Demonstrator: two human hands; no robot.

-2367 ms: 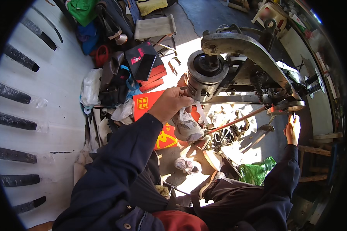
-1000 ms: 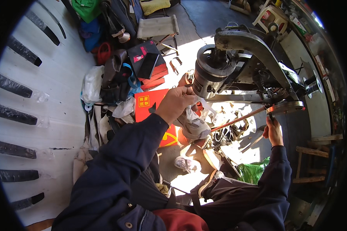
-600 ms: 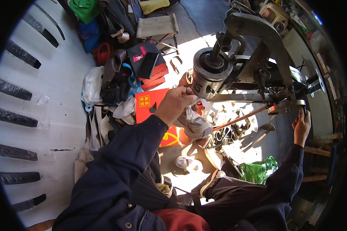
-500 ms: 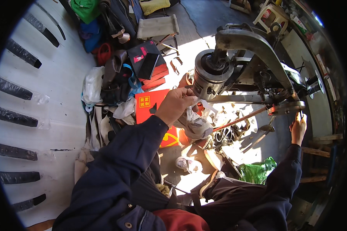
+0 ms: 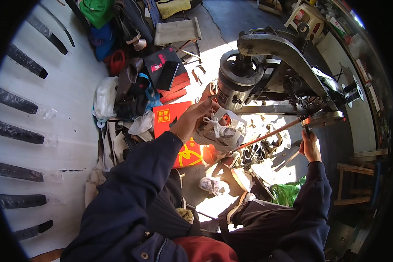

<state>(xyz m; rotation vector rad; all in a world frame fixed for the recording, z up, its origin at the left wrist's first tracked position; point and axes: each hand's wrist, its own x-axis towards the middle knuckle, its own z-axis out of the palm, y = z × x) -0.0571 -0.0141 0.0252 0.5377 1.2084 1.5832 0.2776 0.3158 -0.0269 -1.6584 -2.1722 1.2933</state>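
A cobbler's hand-cranked sewing machine stands in front of me, with its metal cylinder head near the middle. My left hand is closed on the upper edge of a light grey sneaker with white laces, just below that head. Its fingertips are close to the head's lower end, and the stitching point is hidden. On the right, my right hand grips the crank handle under the machine's round wheel.
A red box and a heap of bags and shoes lie to the left. One loose shoe rests on the floor near my feet. A green plastic bag is beside my right leg. A folding stool stands at the back.
My right hand has swung left along with the crank handle. The sneaker has turned, so its laces show more. The machine's head and arm have shifted slightly left.
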